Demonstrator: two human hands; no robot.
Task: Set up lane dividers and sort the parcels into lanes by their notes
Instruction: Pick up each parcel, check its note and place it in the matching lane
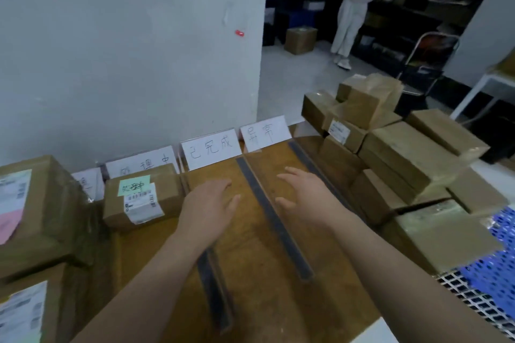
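Across the brown table (250,259), three dark dividers (274,220) lie; left hand (207,203) hovers over one, right hand (303,195) beside another, fingers straight, holding nothing. Perhaps four signs (210,149) stand behind.

Behind the far edge of my brown wooden table (264,273) rises a plain white wall (125,50) with a small red tag (239,33). Past its corner, grey concrete floor (287,83) runs to dark metal shelving (434,5), where a person in pale clothes (354,3) stands near a brown cardboard box (300,40). Dim light.
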